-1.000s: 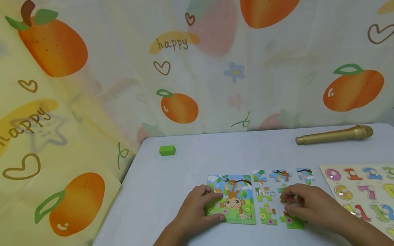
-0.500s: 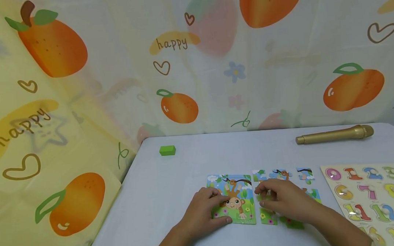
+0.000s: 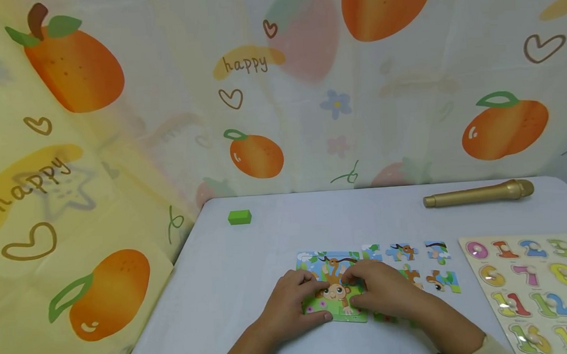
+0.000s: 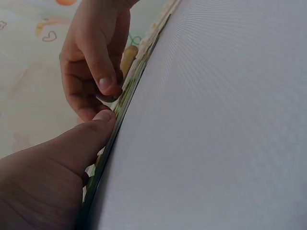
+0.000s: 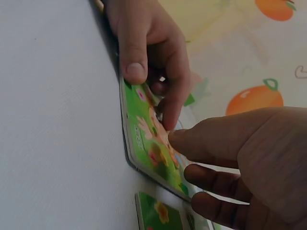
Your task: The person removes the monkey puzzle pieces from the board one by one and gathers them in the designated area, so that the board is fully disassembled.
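Observation:
A square monkey jigsaw puzzle lies flat on the white table. My left hand rests on its left side, thumb at the near edge and fingers bent loosely over the picture. My right hand is over the right side, its thumb and index fingertip apart with nothing visible between them. In the right wrist view, the right thumb is at the puzzle's surface. Loose puzzle pieces lie in rows to the right; the right hand and forearm hide several. A piece with part of the monkey's face shows beyond them.
A number board with knobbed numerals lies at the right. Farther back are a gold microphone and a green block. A fruit-printed cloth hangs behind and left of the table.
My right hand has moved left from above the loose pieces onto the right part of the monkey puzzle. The left hand has shifted slightly right across the picture.

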Demonstrator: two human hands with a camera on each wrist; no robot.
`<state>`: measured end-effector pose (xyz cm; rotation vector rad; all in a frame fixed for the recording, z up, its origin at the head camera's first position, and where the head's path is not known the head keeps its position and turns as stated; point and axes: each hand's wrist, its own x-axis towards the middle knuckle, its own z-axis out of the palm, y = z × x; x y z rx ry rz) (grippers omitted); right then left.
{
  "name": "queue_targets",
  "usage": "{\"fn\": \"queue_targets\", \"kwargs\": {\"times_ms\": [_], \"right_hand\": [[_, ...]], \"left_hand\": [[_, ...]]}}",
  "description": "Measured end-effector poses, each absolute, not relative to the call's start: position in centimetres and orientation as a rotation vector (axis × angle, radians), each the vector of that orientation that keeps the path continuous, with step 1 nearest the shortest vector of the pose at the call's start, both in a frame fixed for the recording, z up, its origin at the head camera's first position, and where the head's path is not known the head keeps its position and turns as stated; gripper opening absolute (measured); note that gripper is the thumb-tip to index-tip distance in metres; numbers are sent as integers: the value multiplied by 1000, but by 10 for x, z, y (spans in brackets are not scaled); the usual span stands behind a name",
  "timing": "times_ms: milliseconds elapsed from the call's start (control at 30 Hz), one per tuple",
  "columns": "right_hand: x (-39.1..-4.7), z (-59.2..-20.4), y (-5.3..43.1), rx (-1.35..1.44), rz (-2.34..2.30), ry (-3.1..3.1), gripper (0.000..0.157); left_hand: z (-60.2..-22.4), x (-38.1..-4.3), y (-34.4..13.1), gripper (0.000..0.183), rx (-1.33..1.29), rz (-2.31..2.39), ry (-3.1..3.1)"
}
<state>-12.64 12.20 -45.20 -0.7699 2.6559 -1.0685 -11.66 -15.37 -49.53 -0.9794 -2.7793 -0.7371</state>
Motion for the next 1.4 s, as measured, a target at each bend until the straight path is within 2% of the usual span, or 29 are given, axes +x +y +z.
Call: {"fn": "queue_targets", "kwargs": {"times_ms": [333, 933, 1400], "right_hand": [[-124, -451, 114, -766, -985, 2652, 25], [-120, -451, 107, -789, -958, 2704, 31], [-121, -445, 116, -759, -1195, 2537, 29]], "left_hand": [[-493, -115, -154, 57, -974, -746, -2797], [-492, -116, -153, 57, -987, -721, -2755], [-490, -117, -153, 57, -996, -726, -2751]]}}
